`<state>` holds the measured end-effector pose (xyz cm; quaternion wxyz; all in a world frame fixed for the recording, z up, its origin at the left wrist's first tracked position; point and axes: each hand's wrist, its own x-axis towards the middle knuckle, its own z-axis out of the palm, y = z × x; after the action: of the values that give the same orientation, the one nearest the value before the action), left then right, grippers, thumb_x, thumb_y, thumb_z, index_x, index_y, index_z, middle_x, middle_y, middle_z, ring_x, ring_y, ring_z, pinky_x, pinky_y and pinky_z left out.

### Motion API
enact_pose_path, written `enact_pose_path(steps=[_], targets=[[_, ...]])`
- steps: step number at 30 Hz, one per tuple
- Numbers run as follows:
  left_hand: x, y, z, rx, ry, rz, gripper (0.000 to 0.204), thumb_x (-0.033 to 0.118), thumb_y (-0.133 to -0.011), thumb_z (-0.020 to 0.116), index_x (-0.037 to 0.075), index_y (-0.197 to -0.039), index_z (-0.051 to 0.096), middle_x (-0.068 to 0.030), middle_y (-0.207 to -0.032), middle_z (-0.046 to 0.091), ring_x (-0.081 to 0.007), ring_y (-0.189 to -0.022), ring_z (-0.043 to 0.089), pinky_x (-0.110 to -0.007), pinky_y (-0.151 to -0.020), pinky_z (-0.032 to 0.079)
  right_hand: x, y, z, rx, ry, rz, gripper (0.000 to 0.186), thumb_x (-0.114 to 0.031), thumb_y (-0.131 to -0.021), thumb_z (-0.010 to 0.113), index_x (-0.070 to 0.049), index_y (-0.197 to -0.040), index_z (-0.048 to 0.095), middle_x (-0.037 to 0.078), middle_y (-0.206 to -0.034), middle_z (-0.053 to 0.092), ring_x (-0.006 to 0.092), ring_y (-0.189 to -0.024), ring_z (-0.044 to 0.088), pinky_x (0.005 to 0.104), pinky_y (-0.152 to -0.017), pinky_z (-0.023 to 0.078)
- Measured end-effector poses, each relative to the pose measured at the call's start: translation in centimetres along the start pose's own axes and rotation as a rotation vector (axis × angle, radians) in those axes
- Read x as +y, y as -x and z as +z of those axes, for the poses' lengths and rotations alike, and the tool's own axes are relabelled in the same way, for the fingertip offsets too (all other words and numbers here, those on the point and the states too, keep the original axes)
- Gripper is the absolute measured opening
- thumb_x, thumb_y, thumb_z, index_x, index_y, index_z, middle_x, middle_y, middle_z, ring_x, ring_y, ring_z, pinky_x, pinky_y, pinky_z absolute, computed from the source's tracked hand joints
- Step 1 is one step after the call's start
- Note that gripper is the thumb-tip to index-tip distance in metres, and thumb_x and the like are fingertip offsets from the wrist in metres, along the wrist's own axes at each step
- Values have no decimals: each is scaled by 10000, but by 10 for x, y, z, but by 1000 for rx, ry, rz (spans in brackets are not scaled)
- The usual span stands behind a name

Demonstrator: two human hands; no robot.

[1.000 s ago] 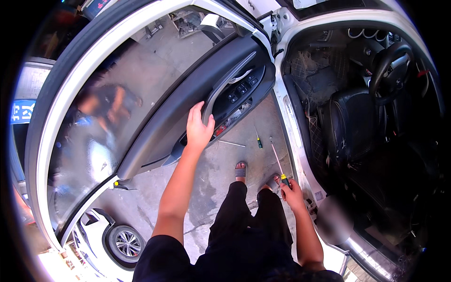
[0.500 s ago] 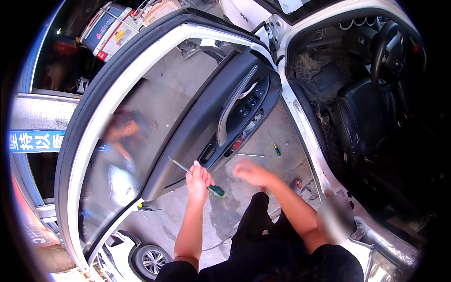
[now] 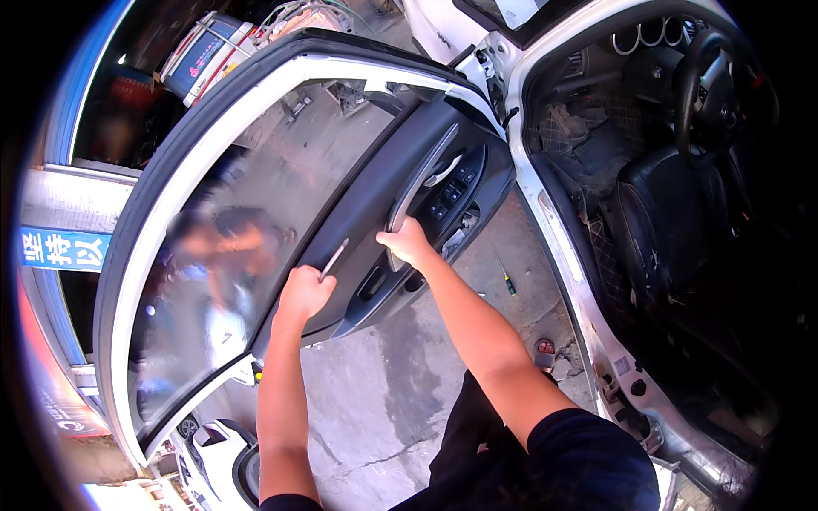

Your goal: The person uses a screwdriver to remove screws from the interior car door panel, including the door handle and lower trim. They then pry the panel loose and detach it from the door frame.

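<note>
A white car door stands open before me, its dark trim panel (image 3: 349, 209) facing me. My left hand (image 3: 307, 294) is closed round a screwdriver (image 3: 335, 259); its metal shaft points up and away across the panel, while the fist hides the handle. On the grey pull handle (image 3: 417, 183), my right hand (image 3: 407, 245) grips the lower end, thumb on the left side. Window switches (image 3: 450, 198) and a silver door lever (image 3: 442, 170) lie beyond that hand. The door pocket (image 3: 464, 234) below holds small items, partly covered by my right wrist.
A second screwdriver (image 3: 509, 284) with a green handle lies on the concrete floor (image 3: 400, 383). To the right are the door sill (image 3: 558, 255), black driver's seat (image 3: 669, 221) and steering wheel (image 3: 707, 94). The window glass (image 3: 230, 255) reflects a person. A sandalled foot (image 3: 544, 352) shows below.
My right hand has moved up and left from the air onto the pull handle. My left hand, holding the screwdriver, has shifted left and up against the panel. The view has shifted slightly.
</note>
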<state>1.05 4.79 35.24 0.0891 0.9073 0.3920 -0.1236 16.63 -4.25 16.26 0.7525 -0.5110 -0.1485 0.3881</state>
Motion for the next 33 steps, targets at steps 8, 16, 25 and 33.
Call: enact_pose_path(steps=[8,16,25,33], targets=[[18,-7,-4,-100,143,-174,368,222,-810,565,-65,-579,584,-157,-490,575,-246,-422,599,-369,-488,509,17,-11,6,143,29,-78,273,-116,-742,733,26,-963,658,92,-792,683,196,-723,658,348,-703,529],[23,-17,-21,-134,38,-129,410,270,-843,539,-75,-647,644,-189,-532,617,-295,-487,652,-399,-600,562,20,-18,15,247,-74,-188,298,-123,-746,730,28,-1000,685,125,-898,730,212,-833,703,347,-788,545],[51,11,80,-596,652,-38,519,355,-1044,508,6,-662,543,-71,-552,540,-199,-462,540,-369,-490,453,77,105,-66,312,530,-282,348,-150,-833,759,-21,-1108,589,139,-958,652,261,-842,660,381,-778,543],[40,-42,506,-969,1170,-218,332,311,-1056,449,40,-864,448,-78,-630,497,-192,-452,484,-365,-440,466,305,147,-197,543,354,581,173,-179,-931,560,-23,-946,633,107,-819,682,257,-775,705,399,-694,554]])
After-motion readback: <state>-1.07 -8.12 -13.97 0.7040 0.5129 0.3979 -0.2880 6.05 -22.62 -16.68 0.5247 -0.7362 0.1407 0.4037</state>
